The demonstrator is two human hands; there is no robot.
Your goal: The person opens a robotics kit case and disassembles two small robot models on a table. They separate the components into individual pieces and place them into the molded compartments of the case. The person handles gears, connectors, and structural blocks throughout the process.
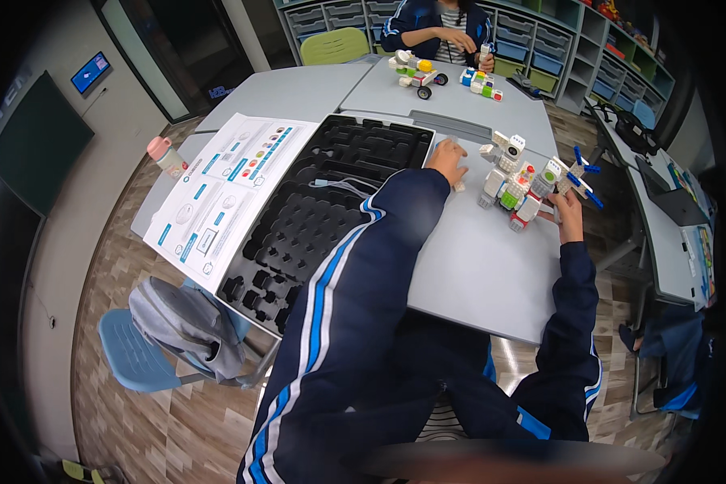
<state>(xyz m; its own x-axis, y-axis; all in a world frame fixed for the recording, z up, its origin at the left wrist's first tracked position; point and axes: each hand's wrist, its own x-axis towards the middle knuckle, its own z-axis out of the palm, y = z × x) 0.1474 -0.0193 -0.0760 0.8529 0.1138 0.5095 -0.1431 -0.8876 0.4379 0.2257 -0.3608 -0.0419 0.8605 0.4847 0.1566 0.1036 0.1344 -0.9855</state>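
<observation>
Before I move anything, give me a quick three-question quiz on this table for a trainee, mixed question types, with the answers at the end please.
1. Which hand is nearer the blue blades on the block model?
2. True or false: the pink-topped bottle is to the left of the black tray in this view.
3. What lies in the black tray? A: the block model. B: the pink-topped bottle. C: a cable.

Key:
1. The right hand.
2. True.
3. C.
</observation>
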